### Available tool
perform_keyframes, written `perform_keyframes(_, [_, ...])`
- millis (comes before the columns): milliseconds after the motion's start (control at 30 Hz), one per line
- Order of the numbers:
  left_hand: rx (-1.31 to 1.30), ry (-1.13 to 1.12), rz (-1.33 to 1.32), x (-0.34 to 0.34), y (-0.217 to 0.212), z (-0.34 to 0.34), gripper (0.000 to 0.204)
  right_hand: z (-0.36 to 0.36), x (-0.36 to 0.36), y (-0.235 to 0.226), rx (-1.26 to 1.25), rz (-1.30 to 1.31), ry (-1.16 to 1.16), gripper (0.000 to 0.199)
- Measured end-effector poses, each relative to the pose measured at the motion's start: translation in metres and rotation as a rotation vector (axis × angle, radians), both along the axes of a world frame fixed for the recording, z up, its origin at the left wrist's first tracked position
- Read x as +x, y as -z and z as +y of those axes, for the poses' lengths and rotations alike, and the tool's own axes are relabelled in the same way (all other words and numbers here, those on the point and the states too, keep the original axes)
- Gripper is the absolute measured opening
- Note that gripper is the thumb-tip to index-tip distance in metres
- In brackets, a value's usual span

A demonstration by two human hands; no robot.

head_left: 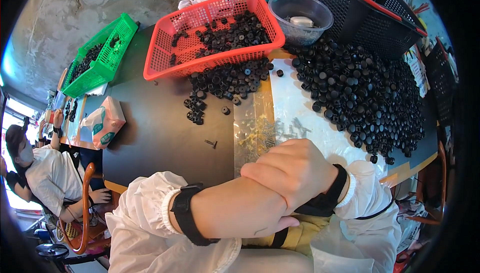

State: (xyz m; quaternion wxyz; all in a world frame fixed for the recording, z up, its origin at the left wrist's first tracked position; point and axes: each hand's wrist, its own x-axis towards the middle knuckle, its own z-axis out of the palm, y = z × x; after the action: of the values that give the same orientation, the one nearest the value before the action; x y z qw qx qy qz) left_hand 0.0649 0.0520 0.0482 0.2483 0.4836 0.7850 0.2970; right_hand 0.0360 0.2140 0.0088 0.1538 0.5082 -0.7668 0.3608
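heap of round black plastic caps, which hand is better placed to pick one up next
The right hand, probably: it lies on top and nearer the heap of round black plastic caps on the person's right. The left hand is lower and mostly hidden beneath the right wrist.

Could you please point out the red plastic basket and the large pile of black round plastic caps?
Red plastic basket [216, 61]: head view, near wall.
Large pile of black round plastic caps [356, 93]: head view, middle.

The right hand [295, 165] lies across the left forearm [225, 213]. Small metal pieces [292, 129] lie just beyond; black caps [357, 90] cover the right of the tabletop [165, 123], and a red basket [210, 66] holds black parts [237, 35].
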Motion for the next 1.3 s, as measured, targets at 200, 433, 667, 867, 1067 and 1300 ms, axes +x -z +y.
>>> perform_keyframes(200, [0.122,0.019,0.228,-0.019,0.015,-0.002,0.042,0.000,-0.004,-0.008,-0.058,0.027,0.102,0.040])
perform_keyframes(433, [0.037,0.010,0.463,-0.037,0.019,-0.010,0.047,-0.004,-0.016,-0.008,-0.075,0.079,0.129,0.060])
perform_keyframes(667, [0.087,0.009,0.537,-0.046,0.012,-0.013,0.053,0.005,-0.029,-0.013,0.103,-0.168,-0.003,0.101])
perform_keyframes(867, [-0.116,0.205,0.668,-0.044,0.005,-0.016,0.050,0.002,-0.029,-0.001,-0.100,-0.275,-0.159,0.104])
perform_keyframes(1067, [0.025,0.223,0.863,-0.040,0.011,-0.013,0.040,-0.008,-0.018,0.007,-0.273,-0.307,-0.067,0.077])
perform_keyframes(1300, [0.277,0.300,1.068,-0.040,0.023,-0.010,0.025,-0.008,-0.010,0.004,-0.252,-0.351,-0.126,0.084])
